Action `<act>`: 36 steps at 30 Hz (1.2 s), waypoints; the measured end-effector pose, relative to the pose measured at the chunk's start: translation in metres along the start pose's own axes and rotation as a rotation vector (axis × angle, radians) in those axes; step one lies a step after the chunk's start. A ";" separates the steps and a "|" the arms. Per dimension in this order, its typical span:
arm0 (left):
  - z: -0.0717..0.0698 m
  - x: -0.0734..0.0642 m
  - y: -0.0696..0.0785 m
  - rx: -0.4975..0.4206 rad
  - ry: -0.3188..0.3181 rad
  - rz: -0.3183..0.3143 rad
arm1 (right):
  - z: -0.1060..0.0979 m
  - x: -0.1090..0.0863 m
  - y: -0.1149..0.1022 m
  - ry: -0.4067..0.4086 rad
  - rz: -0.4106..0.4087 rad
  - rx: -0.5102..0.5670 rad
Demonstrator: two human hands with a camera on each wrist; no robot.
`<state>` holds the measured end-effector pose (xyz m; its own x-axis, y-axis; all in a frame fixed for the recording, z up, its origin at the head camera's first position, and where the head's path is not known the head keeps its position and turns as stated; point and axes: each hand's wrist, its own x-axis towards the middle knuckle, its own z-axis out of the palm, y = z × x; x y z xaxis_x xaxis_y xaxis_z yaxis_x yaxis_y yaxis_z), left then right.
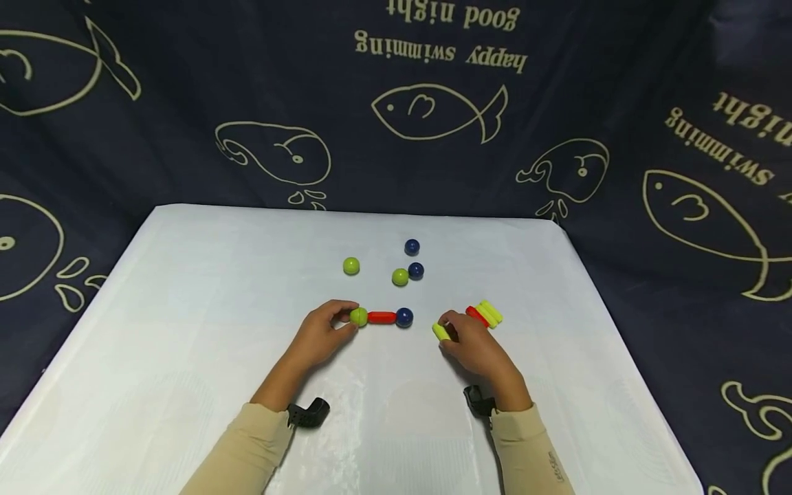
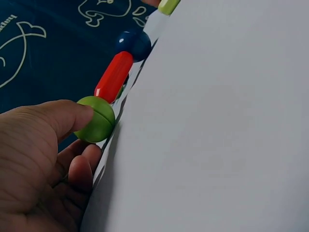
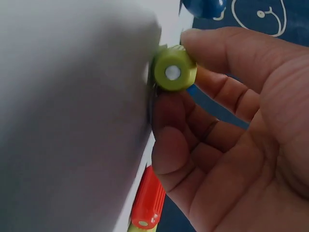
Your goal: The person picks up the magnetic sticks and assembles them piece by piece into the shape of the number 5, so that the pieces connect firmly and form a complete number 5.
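My left hand (image 1: 323, 333) pinches a green ball (image 2: 99, 121) between thumb and fingers. That ball is joined to a red rod (image 1: 381, 317), whose other end meets a dark blue ball (image 1: 404, 317); the joined row lies along the table. To the right, my right hand (image 1: 473, 340) pinches a yellow-green rod (image 1: 441, 332) between thumb and fingers. In the right wrist view the rod's round end (image 3: 173, 72) faces the camera and shows a silvery centre. A gap separates this rod from the blue ball.
Beside the right hand lie a red rod (image 1: 477, 316) and yellow rods (image 1: 491, 311), side by side. Farther back on the white table (image 1: 247, 261) are loose green balls (image 1: 351, 266) and dark blue balls (image 1: 412, 247). A dark printed cloth (image 1: 346, 165) hangs behind the table.
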<state>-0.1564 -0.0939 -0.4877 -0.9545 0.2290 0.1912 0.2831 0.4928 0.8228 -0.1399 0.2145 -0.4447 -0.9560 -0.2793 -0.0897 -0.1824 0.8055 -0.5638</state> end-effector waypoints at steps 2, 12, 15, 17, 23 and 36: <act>0.000 0.000 0.000 0.004 -0.001 -0.008 | 0.001 0.001 -0.002 -0.006 0.004 0.003; 0.001 0.001 0.000 0.004 0.010 -0.007 | 0.005 0.001 -0.004 -0.032 -0.014 0.077; 0.001 0.001 -0.001 0.010 0.010 -0.009 | 0.006 0.001 -0.006 -0.065 -0.044 0.169; 0.001 0.001 0.000 0.012 0.011 -0.012 | 0.008 0.001 -0.009 -0.091 -0.070 0.235; 0.000 0.001 0.000 0.017 0.027 0.010 | 0.019 0.007 -0.026 -0.144 -0.086 0.387; -0.002 0.000 0.000 0.003 0.028 0.026 | 0.049 0.027 -0.067 -0.219 -0.026 0.619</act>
<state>-0.1569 -0.0951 -0.4865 -0.9490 0.2186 0.2273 0.3081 0.4895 0.8157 -0.1425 0.1273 -0.4494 -0.8723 -0.4473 -0.1977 0.0232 0.3659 -0.9304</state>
